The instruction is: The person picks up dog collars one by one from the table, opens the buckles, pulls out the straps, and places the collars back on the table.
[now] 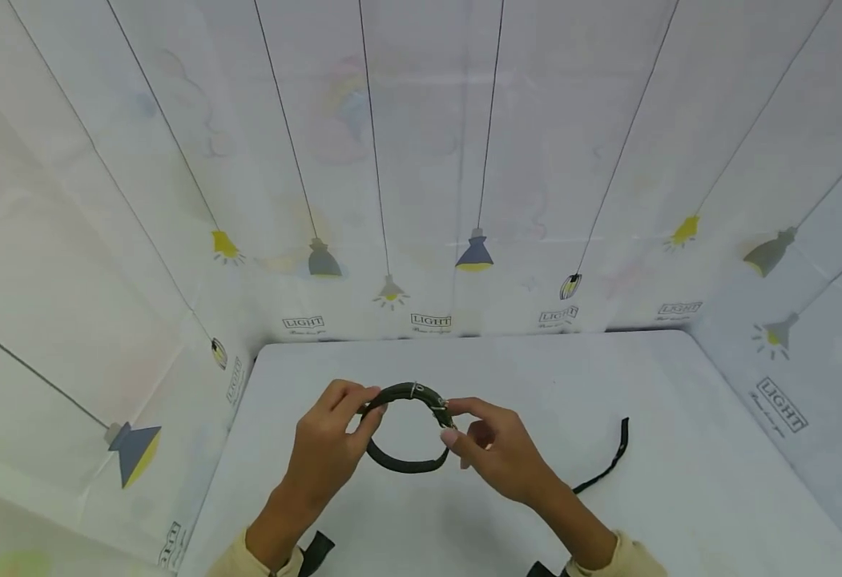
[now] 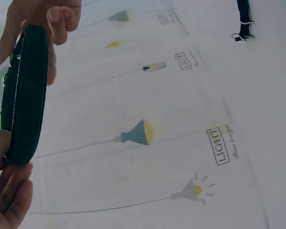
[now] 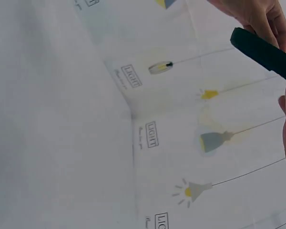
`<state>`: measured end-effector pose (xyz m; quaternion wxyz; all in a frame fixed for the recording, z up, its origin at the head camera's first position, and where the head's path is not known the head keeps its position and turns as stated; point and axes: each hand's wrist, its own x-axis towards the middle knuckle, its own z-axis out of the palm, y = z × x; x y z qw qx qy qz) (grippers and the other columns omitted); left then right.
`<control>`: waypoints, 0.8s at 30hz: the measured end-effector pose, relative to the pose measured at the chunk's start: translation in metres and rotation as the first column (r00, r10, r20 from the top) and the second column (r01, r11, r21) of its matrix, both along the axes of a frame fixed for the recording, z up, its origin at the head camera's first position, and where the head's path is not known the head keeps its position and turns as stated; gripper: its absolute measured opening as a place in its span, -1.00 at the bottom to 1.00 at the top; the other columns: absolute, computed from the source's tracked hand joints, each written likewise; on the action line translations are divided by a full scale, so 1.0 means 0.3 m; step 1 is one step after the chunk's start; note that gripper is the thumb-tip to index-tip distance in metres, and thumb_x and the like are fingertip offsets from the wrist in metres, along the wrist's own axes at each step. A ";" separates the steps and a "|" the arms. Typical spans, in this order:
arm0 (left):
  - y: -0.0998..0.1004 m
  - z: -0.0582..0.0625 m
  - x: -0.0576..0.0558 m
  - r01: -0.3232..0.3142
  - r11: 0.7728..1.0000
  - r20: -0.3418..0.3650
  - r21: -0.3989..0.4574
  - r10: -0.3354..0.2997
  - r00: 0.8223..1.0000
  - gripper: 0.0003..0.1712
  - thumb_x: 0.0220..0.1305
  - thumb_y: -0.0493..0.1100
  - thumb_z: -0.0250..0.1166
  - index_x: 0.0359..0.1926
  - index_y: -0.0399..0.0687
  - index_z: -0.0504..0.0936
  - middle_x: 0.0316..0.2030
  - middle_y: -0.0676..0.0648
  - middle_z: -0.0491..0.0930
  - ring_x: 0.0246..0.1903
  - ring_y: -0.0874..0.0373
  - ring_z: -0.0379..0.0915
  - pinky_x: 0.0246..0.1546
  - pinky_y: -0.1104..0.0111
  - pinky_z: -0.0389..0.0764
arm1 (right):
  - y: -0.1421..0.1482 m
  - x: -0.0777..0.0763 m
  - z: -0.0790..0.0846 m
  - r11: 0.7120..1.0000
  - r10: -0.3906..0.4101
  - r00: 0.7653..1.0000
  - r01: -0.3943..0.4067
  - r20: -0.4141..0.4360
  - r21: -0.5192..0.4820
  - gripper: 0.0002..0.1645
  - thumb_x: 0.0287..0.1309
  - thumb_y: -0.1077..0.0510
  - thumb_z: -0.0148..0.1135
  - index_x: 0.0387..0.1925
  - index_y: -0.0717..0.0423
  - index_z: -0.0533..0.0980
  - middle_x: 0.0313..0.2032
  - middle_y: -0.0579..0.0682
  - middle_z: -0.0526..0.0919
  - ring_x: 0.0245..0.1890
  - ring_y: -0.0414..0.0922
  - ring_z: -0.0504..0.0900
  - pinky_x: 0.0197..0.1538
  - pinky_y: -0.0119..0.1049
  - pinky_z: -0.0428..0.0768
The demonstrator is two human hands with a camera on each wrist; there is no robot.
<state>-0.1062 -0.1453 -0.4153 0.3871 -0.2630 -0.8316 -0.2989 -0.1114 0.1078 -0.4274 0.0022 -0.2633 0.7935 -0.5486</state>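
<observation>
A dark green collar with a metal buckle and small metal fittings is held up above the table, closed into a loop. My left hand pinches its left side between thumb and fingers. On the opposite side, my right hand holds the collar near the buckle with thumb and index finger. The left wrist view shows the collar edge-on, with the left hand at its lower end. In the right wrist view, part of the collar runs out at the right edge.
A white table lies below the hands. To the right, a thin black strap rests on it, partly behind the right forearm; its end shows a metal ring in the left wrist view. White sheets printed with lamps surround the table's back and sides.
</observation>
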 end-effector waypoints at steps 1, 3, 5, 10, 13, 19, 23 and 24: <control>0.006 0.012 0.011 0.002 1.000 -0.020 0.002 -0.002 1.000 -0.73 0.06 -0.36 0.51 -0.16 -0.28 0.73 -0.30 -0.11 0.57 -0.38 0.14 0.67 -0.40 0.46 0.68 | -0.005 0.006 0.015 0.999 0.015 1.000 -0.015 -0.016 -0.036 -0.68 0.36 0.12 0.27 0.10 0.04 0.58 -0.20 0.02 0.74 -0.64 -0.25 0.59 -0.57 -0.33 0.53; 0.018 0.033 0.030 0.002 1.000 -0.068 0.001 -0.002 0.998 -0.80 0.20 -0.28 0.45 -0.16 -0.30 0.74 -0.31 -0.12 0.59 -0.38 0.12 0.67 -0.40 0.44 0.69 | -0.012 0.016 0.040 0.993 0.042 0.997 -0.049 -0.066 -0.107 -0.72 0.32 0.23 0.28 0.05 0.09 0.61 -0.25 0.04 0.75 -0.67 -0.25 0.56 -0.59 -0.33 0.55; 0.032 0.051 0.047 0.007 1.000 -0.126 -0.003 -0.008 0.992 -0.79 0.34 -0.20 0.35 -0.17 -0.31 0.74 -0.31 -0.14 0.60 -0.39 0.11 0.66 -0.42 0.43 0.69 | -0.015 0.024 0.059 0.982 0.065 0.990 -0.085 -0.124 -0.168 -0.75 0.29 0.32 0.27 -0.01 0.13 0.64 -0.22 0.04 0.76 -0.69 -0.26 0.53 -0.61 -0.33 0.56; 0.055 0.088 0.077 0.035 0.999 -0.251 -0.001 -0.034 0.967 -0.70 0.45 -0.13 0.23 -0.19 -0.30 0.74 -0.32 -0.15 0.61 -0.41 0.09 0.63 -0.45 0.43 0.67 | 0.000 0.038 0.092 0.956 0.107 0.974 -0.156 -0.201 -0.249 -0.75 0.21 0.47 0.24 -0.18 0.15 0.67 -0.36 0.03 0.76 -0.70 -0.27 0.49 -0.64 -0.37 0.55; 0.059 0.107 0.085 0.062 0.998 -0.273 -0.001 -0.060 0.960 -0.72 0.42 -0.11 0.27 -0.20 -0.30 0.72 -0.32 -0.15 0.60 -0.41 0.10 0.62 -0.44 0.43 0.67 | 0.014 0.041 0.108 0.951 0.122 0.966 -0.180 -0.228 -0.252 -0.74 0.18 0.50 0.25 -0.21 0.15 0.67 -0.41 0.02 0.74 -0.68 -0.28 0.51 -0.64 -0.39 0.56; 0.059 0.139 0.093 0.076 0.997 -0.103 -0.024 -0.079 0.992 -0.41 0.31 0.25 0.30 0.00 -0.20 0.66 -0.16 -0.09 0.62 -0.19 0.08 0.58 -0.16 0.29 0.60 | 0.037 0.039 0.136 0.980 0.069 0.954 -0.119 -0.292 -0.159 -0.76 0.16 0.41 0.34 -0.22 0.05 0.69 -0.49 -0.11 0.68 -0.67 -0.37 0.47 -0.64 -0.48 0.48; 0.073 0.167 0.087 0.155 0.987 -0.052 -0.044 -0.158 0.986 -0.43 0.38 0.24 0.24 0.10 -0.14 0.63 -0.09 -0.04 0.62 -0.10 0.09 0.52 -0.07 0.24 0.50 | 0.047 0.040 0.148 0.989 0.068 0.954 -0.102 -0.293 -0.103 -0.78 0.17 0.35 0.38 -0.19 0.01 0.70 -0.48 -0.14 0.68 -0.68 -0.41 0.43 -0.64 -0.50 0.44; 0.078 0.174 0.084 0.194 0.980 -0.055 -0.050 -0.196 0.979 -0.47 0.40 0.19 0.24 0.10 -0.13 0.63 -0.08 -0.03 0.63 -0.10 0.10 0.52 -0.05 0.25 0.50 | 0.049 0.041 0.149 0.989 0.077 0.953 -0.109 -0.292 -0.095 -0.78 0.17 0.34 0.38 -0.18 0.01 0.70 -0.47 -0.14 0.69 -0.68 -0.41 0.43 -0.64 -0.51 0.44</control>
